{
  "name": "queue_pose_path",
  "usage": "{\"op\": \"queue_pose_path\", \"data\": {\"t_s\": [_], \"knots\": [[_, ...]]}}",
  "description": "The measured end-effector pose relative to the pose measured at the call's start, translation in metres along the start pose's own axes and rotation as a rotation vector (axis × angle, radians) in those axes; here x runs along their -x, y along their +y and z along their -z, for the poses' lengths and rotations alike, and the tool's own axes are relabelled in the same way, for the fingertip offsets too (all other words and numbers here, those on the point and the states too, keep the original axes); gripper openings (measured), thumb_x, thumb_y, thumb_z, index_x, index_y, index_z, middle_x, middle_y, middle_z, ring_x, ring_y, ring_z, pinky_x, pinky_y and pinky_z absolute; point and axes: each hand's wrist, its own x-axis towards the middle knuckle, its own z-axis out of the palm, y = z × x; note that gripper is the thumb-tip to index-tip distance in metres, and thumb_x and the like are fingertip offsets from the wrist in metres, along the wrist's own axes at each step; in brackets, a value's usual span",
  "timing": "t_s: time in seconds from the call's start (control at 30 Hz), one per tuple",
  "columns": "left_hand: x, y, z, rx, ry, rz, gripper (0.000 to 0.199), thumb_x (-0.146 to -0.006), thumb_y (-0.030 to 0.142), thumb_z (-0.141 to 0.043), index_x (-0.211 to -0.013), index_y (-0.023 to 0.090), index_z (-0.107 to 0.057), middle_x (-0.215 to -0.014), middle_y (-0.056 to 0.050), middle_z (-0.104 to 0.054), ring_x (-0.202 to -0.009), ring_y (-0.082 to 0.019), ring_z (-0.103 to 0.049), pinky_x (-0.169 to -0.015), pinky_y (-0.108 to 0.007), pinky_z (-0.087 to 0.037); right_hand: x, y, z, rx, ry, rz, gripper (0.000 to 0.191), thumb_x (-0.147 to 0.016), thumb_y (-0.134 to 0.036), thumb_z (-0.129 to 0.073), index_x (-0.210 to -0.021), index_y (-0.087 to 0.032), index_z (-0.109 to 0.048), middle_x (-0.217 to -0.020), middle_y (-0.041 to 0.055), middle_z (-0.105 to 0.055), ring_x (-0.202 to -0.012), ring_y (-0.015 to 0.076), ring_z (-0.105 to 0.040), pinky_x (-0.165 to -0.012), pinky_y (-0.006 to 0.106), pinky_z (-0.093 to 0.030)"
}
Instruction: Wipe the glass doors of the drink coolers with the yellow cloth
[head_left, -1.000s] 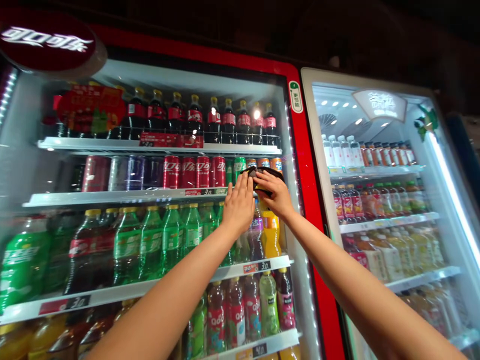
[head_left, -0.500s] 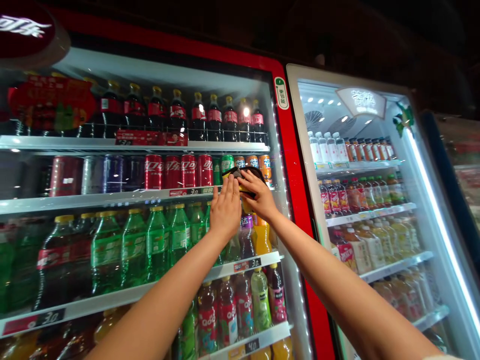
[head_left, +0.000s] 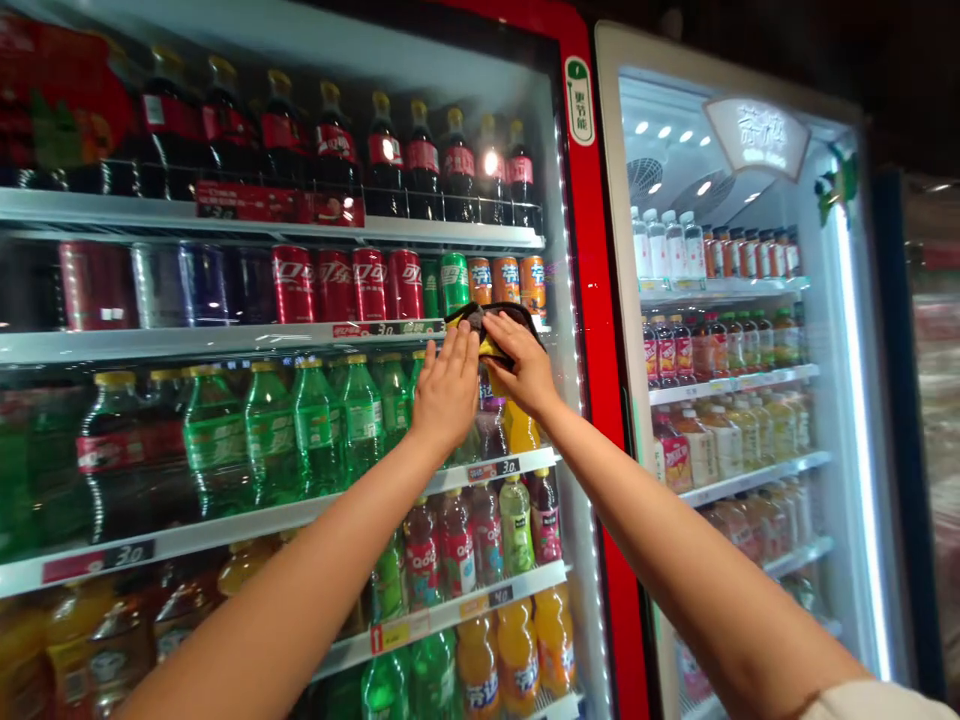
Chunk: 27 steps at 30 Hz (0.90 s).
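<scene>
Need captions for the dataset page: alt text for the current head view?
A person's left hand and right hand press a black-and-yellow cloth to the glass door of a red-framed fridge. Bottles and cans line its shelves; a pale-framed fridge, also stocked with drinks, stands to the right.

Left of the red frame (head_left: 583,200), a white top shelf (head_left: 450,235) is carrying dark cola bottles (head_left: 335,140). Lower, also left of the frame, a second shelf (head_left: 187,341) is holding cans — orange cans (head_left: 506,280) standing nearest the frame, red cans (head_left: 369,284) farther off. A third shelf (head_left: 300,512), leftward too, is bearing green bottles (head_left: 274,430). Right of the frame, more shelves (head_left: 735,384) are supporting small bottles (head_left: 682,345) — probably juices, though blur is hiding labels.
</scene>
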Motion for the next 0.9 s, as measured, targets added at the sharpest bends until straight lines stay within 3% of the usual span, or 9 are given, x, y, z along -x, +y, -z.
{"op": "queue_pose_path", "data": {"t_s": [0.2,0.4,0.67,0.9], "knots": [[0.039,0.013,-0.023,0.089,0.045,-0.084,0.067,-0.1,0.012,-0.04,-0.163,0.013,-0.018,-0.165,-0.018,-0.031,-0.156,-0.03,-0.026,-0.127,-0.057,-0.023,0.062,-0.027,-0.013,0.202,0.034,-0.187,0.056,-0.098,-0.026,-0.051,-0.154,-0.03,-0.044,-0.158,0.0028,-0.05,-0.153,0.0223,-0.035,-0.123,0.05,-0.035],[0.059,0.014,-0.032,0.129,0.068,-0.18,0.067,-0.101,0.01,-0.039,-0.164,0.015,-0.016,-0.163,-0.016,-0.036,-0.155,-0.028,-0.027,-0.126,-0.055,-0.028,0.099,-0.047,-0.022,0.304,0.031,-0.31,0.064,-0.098,-0.026,-0.046,-0.16,-0.028,-0.032,-0.163,0.0058,-0.042,-0.155,0.0237,-0.031,-0.124,0.05,-0.031],[0.08,0.025,-0.039,0.221,0.051,-0.19,0.072,-0.1,0.006,-0.036,-0.164,0.02,-0.005,-0.162,-0.014,-0.033,-0.154,-0.027,-0.027,-0.126,-0.055,-0.03,0.128,-0.047,-0.023,0.317,-0.024,-0.328,0.072,-0.091,-0.021,-0.05,-0.161,-0.026,-0.031,-0.163,0.0085,-0.041,-0.155,0.0287,-0.029,-0.124,0.056,-0.031],[0.093,0.036,-0.045,0.233,0.028,-0.19,0.067,-0.099,0.007,-0.037,-0.163,0.017,-0.019,-0.162,-0.015,-0.033,-0.154,-0.027,-0.024,-0.126,-0.057,-0.029,0.144,-0.034,-0.002,0.295,-0.127,-0.203,0.073,-0.09,-0.016,-0.052,-0.161,-0.024,-0.033,-0.163,0.0096,-0.042,-0.156,0.0254,-0.027,-0.125,0.052,-0.032]]}}
